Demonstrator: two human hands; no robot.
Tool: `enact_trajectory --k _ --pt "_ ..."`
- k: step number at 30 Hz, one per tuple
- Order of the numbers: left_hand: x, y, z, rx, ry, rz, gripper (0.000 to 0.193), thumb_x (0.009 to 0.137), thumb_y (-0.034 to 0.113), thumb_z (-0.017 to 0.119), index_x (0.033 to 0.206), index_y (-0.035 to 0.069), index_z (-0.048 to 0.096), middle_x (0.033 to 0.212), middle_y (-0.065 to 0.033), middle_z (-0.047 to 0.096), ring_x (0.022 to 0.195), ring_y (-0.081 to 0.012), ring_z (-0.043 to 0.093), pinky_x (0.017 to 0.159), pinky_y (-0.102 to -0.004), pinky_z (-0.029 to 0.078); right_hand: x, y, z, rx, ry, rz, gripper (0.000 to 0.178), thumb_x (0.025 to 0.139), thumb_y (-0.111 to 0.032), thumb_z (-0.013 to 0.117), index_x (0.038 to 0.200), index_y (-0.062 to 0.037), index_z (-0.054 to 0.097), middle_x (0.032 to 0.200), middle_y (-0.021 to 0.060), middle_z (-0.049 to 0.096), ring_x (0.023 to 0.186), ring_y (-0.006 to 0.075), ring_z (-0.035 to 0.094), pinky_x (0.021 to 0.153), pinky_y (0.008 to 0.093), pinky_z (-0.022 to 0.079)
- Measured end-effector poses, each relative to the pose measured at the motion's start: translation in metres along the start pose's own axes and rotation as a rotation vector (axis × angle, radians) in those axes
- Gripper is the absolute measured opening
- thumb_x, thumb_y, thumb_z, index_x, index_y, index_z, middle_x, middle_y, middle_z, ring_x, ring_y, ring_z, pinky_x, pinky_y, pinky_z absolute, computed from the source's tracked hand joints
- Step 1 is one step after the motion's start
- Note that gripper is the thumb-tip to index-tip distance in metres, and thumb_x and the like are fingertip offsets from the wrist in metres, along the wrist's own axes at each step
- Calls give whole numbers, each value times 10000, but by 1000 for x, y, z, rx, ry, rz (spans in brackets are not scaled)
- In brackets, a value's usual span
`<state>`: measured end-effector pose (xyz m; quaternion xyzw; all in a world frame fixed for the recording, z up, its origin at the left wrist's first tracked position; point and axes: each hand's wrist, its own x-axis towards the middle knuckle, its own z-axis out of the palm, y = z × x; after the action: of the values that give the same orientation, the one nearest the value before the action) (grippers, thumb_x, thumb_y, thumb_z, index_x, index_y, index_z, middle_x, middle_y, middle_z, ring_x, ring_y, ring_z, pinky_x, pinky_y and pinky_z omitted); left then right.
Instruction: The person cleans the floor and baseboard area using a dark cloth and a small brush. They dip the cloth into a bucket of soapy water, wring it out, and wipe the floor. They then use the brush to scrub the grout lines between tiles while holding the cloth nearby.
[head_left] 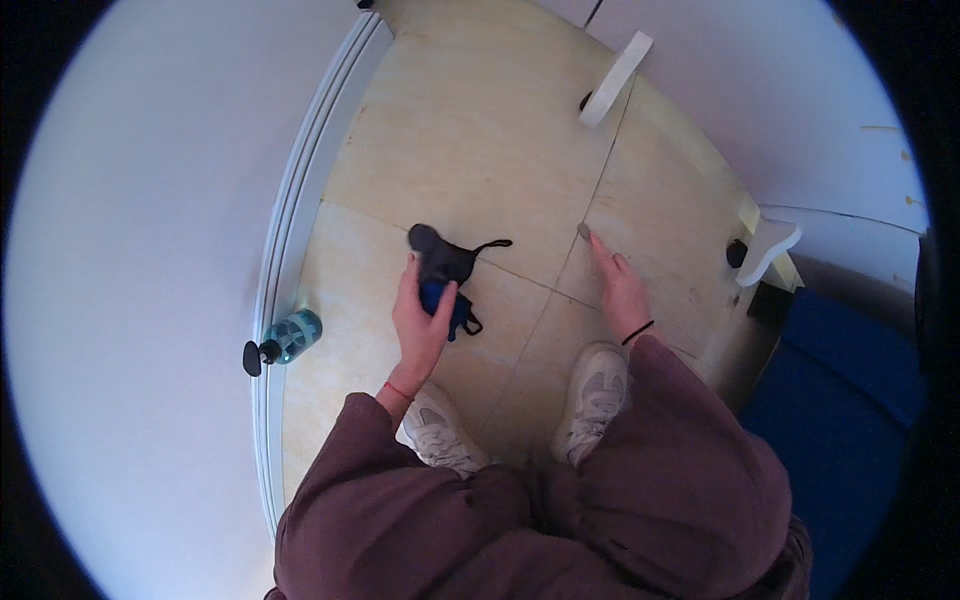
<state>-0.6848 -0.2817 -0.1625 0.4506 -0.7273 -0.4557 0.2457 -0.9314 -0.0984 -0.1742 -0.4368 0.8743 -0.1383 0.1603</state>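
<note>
My left hand (420, 324) is closed on a bundle of soft-looking items, thumb on one side and fingers on the other. In it are a dark grey piece (443, 258) with a rounded end and a thin black loop, and a blue piece (434, 297) with a short black loop. Part of the bundle is hidden by the fingers. To the right, my right hand (622, 290) reaches forward with its index finger extended and other fingers curled. A small grey oval piece (583, 231) shows at the fingertip, seemingly pinched; the thumb is hidden.
A teal pump bottle (295, 336) with a black top is by the white rail (300, 200) on the left. White curved feet (617, 78) stand along the right wall. A blue panel (830, 390) lies at the lower right. My shoes (598, 402) are on the beige tiled floor (460, 110).
</note>
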Motion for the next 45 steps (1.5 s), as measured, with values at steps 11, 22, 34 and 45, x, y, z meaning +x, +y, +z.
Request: enact_trajectory --k 11,22,34,45 --pt "5 -3 17 609 -364 392 600 882 280 650 1437 206 433 1494 -155 376 1383 -407 329 1094 -579 279 27 24 20 -112 76 -88 738 815 30 495 1463 -309 395 897 139 604 689 345 639 585 467 531" --pt "8 -2 17 535 -373 402 588 855 215 677 1403 168 470 1496 -170 369 1382 -431 317 1111 -563 269 32 18 14 -96 -64 9 772 803 40 503 1473 -318 365 934 183 613 776 396 642 674 512 525" --pt "-14 -12 8 356 -470 516 472 782 160 733 1232 136 591 1324 -130 536 1323 -397 423 1037 -482 412 41 31 10 384 -29 256 641 902 -2 499 1478 -262 393 879 116 636 700 252 618 643 367 506" --pt "-48 28 -4 -658 -658 -512 240 1034 196 455 1121 -8 546 904 -94 677 907 -182 681 852 -283 514 5 -111 -14 1598 -844 414 371 1036 -194 455 1393 -91 460 794 -22 466 674 77 455 582 222 403"
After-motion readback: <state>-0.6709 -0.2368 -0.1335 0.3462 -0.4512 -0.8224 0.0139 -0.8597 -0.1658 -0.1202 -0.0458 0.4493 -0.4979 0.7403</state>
